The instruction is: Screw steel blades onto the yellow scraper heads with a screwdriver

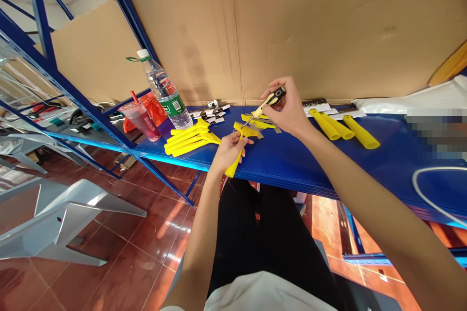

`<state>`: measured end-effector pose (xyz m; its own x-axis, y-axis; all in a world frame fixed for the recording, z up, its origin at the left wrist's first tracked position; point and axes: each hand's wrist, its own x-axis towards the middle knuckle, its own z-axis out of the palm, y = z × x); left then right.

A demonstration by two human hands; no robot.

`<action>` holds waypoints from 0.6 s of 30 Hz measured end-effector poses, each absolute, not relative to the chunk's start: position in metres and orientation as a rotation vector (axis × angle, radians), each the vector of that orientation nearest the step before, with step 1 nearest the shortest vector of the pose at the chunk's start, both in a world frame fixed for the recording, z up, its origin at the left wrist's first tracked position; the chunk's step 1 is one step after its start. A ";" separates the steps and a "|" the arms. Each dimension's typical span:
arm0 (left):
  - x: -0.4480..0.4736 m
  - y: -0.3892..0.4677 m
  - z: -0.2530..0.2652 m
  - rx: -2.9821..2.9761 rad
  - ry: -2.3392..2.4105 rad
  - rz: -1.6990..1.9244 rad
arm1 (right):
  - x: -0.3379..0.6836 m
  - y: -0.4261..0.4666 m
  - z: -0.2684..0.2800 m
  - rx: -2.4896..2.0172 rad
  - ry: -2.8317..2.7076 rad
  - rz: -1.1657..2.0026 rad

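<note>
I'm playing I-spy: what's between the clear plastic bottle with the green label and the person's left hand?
In the head view, long yellow plastic pieces lie between the bottle and the left hand, on the blue tabletop.

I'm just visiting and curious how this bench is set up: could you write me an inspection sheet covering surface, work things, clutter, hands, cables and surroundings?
Surface: blue tabletop, with things along its back and left.
Work things: yellow tool in hand; screwdriver tip at its head; yellow handles piled left; three yellow tubes right.
Clutter: bottle and cup with a straw, left.
Hands: left hand grips the yellow tool; right hand holds the screwdriver.
Cables: white cord looped at far right; its ends are out of view.
Surroundings: cardboard panel behind; gray chair on tiled floor, left.
</note>
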<state>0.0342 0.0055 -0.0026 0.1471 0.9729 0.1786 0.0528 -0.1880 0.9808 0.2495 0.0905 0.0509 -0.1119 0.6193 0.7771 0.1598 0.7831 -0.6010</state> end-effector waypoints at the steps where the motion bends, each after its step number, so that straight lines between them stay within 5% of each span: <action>1: 0.034 0.005 -0.002 1.457 1.060 1.203 | 0.250 0.091 0.050 -0.627 -1.675 0.432; 18: 0.034 0.006 -0.002 1.457 1.061 1.196 | 0.253 0.085 0.057 -0.735 -1.677 0.373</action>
<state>0.0344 0.0055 -0.0017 0.1488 0.9736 0.1732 0.0559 -0.1831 0.9815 0.2529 0.0848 0.0566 -0.0935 0.6474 0.7564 0.2662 0.7483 -0.6075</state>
